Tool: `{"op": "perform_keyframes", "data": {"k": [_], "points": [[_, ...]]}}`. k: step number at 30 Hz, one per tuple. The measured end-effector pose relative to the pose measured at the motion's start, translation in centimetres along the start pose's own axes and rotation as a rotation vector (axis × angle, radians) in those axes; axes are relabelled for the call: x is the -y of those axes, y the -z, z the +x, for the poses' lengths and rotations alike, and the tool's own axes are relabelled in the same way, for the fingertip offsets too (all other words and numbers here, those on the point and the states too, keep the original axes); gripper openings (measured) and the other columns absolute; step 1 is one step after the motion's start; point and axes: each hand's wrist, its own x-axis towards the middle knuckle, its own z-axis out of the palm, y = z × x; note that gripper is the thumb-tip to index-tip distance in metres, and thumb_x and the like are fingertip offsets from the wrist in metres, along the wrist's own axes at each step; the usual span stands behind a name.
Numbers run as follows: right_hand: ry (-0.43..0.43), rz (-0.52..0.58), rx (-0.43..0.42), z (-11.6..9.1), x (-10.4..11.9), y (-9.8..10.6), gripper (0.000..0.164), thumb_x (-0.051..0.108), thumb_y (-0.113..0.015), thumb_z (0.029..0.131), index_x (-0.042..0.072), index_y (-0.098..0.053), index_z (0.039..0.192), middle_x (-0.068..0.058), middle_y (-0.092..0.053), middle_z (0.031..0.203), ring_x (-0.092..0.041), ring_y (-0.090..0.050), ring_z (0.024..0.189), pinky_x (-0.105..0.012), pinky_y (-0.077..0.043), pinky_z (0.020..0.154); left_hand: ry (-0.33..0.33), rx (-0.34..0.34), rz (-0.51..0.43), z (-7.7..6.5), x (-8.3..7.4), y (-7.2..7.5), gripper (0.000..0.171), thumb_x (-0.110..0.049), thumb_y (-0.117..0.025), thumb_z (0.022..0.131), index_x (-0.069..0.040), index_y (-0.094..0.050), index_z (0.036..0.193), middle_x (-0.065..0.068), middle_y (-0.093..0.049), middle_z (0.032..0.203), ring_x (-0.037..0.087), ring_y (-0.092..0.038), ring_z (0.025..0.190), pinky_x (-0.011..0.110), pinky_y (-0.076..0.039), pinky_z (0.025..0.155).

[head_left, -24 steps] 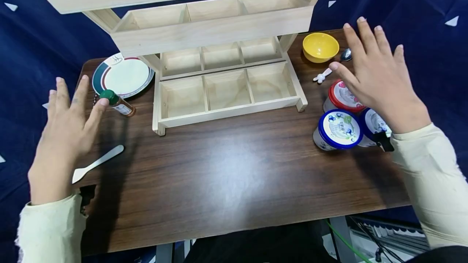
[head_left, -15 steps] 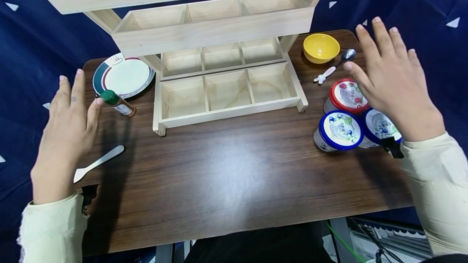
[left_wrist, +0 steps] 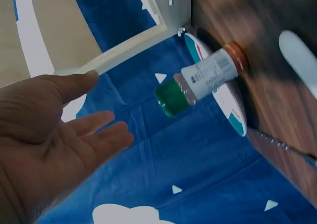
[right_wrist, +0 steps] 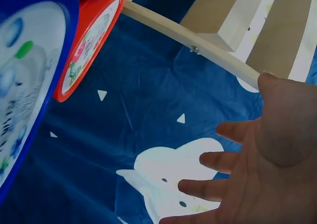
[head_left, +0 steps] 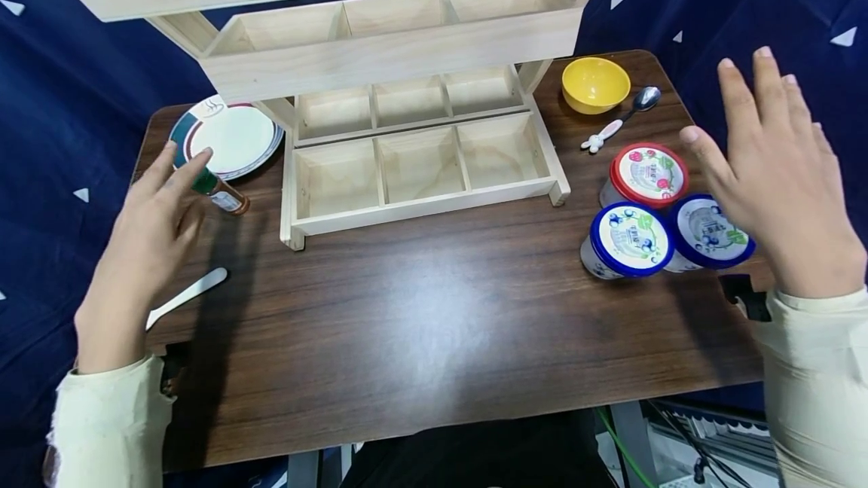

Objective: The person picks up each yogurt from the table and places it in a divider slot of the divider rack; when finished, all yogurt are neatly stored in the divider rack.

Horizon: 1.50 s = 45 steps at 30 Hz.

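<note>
Tubs (head_left: 632,238): three (one red-lidded) | bottle (head_left: 227,197): one | left hand (head_left: 148,236): loosely spread | right hand (head_left: 790,190): wide

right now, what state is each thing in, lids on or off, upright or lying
Left hand: raised, holding nothing
Right hand: fingers spread, holding nothing
Green-capped jar: upright, cap on
Red-lidded tub: upright, lid on
Left blue-lidded tub: upright, lid on
Right blue-lidded tub: upright, lid on
Yellow bowl: upright
Plate: face up
Pink-handled spoon: lying flat
White utensil: lying flat
Wooden rack: standing
Dark rod: cut off by frame
</note>
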Motion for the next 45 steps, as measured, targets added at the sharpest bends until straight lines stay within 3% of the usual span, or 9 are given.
{"op": "perform_keyframes", "data": {"k": [5, 11, 18, 23, 29, 34, 40, 42, 45], "points": [[-0.009, 0.013, -0.012, -0.7, -0.9, -0.4, 0.078, 0.057, -0.020, 0.116, 0.011, 0.003, 0.174, -0.016, 0.016, 0.179, -0.050, 0.008, 0.162, -0.072, -0.002, 0.124, 0.017, 0.106, -0.084, 0.0, 0.0, -0.5, 0.062, 0.009, -0.052, 0.106, -0.009, -0.045, 0.165, 0.031, -0.031, 0.171, 0.058, -0.033, 0.152, 0.071, -0.027, 0.118], [-0.021, 0.069, -0.032, -1.3, -2.5, -0.8, 0.073, 0.050, -0.023, 0.117, 0.013, -0.001, 0.175, -0.015, 0.012, 0.180, -0.052, 0.001, 0.163, -0.078, -0.009, 0.120, 0.072, 0.198, -0.190, -0.8, -0.2, -0.7, 0.054, -0.001, -0.052, 0.111, -0.017, -0.051, 0.163, 0.023, -0.033, 0.173, 0.054, -0.036, 0.152, 0.049, -0.029, 0.121], [-0.074, 0.151, -0.078, -2.4, -4.3, -1.4, 0.071, 0.052, -0.025, 0.117, 0.016, -0.006, 0.176, -0.013, 0.006, 0.181, -0.053, -0.005, 0.162, -0.079, -0.009, 0.120, 0.041, 0.366, -0.291, 0.2, -0.8, -2.2, 0.058, -0.020, -0.068, 0.110, -0.021, -0.049, 0.165, 0.016, -0.029, 0.175, 0.049, -0.036, 0.154, 0.064, -0.039, 0.110], [-0.080, 0.207, -0.067, -2.9, -5.4, -2.4, 0.072, 0.052, -0.024, 0.117, 0.015, -0.004, 0.176, -0.014, 0.005, 0.181, -0.053, -0.004, 0.162, -0.078, -0.007, 0.122, 0.008, 0.383, -0.318, 0.6, -1.1, -3.6, 0.058, -0.016, -0.070, 0.109, -0.016, -0.050, 0.163, 0.021, -0.030, 0.174, 0.046, -0.035, 0.155, 0.049, -0.047, 0.111], [-0.071, 0.427, -0.093, -4.2, -6.8, -4.2, 0.082, 0.053, -0.035, 0.116, 0.016, 0.009, 0.174, -0.016, 0.003, 0.180, -0.050, -0.004, 0.162, -0.068, -0.001, 0.126, 0.014, 0.419, -0.348, 1.0, -1.2, -4.8, 0.059, -0.013, -0.070, 0.108, -0.012, -0.050, 0.163, 0.025, -0.025, 0.174, 0.050, -0.030, 0.157, 0.073, -0.036, 0.112], [-0.071, 0.544, -0.112, -5.3, -7.4, -5.5, 0.082, 0.040, -0.041, 0.117, 0.013, 0.012, 0.173, -0.020, 0.002, 0.180, -0.058, -0.006, 0.159, -0.067, 0.000, 0.125, 0.015, 0.422, -0.358, 1.0, -0.9, -5.4, 0.059, -0.012, -0.072, 0.107, -0.011, -0.051, 0.162, 0.028, -0.027, 0.173, 0.049, -0.024, 0.159, 0.075, -0.033, 0.113], [-0.083, 0.621, -0.085, -6.1, -8.0, -7.2, 0.077, 0.032, -0.038, 0.117, 0.018, 0.012, 0.174, -0.019, 0.000, 0.180, -0.044, -0.005, 0.163, -0.048, 0.002, 0.129, 0.023, 0.398, -0.366, 0.8, -0.4, -5.8, 0.056, -0.012, -0.074, 0.106, -0.012, -0.055, 0.159, 0.032, -0.032, 0.169, 0.054, -0.026, 0.157, 0.076, -0.027, 0.116], [-0.081, 0.675, -0.091, -6.5, -8.3, -7.9, 0.077, 0.035, -0.038, 0.118, 0.019, 0.011, 0.174, -0.019, -0.002, 0.180, -0.036, -0.003, 0.165, -0.039, 0.002, 0.128, 0.019, 0.391, -0.374, 0.7, -0.1, -6.1, 0.054, -0.011, -0.073, 0.106, -0.011, -0.057, 0.157, 0.032, -0.037, 0.167, 0.052, -0.029, 0.156, 0.069, -0.027, 0.120], [-0.067, 0.763, -0.094, -7.2, -8.6, -9.0, 0.076, 0.035, -0.039, 0.117, 0.019, 0.009, 0.175, -0.021, -0.002, 0.180, -0.027, 0.000, 0.166, -0.032, 0.003, 0.126, 0.024, 0.393, -0.403, 0.3, 0.3, -6.6, 0.049, -0.011, -0.073, 0.106, -0.009, -0.061, 0.154, 0.026, -0.051, 0.159, 0.036, -0.049, 0.146, 0.039, -0.041, 0.116]]}}
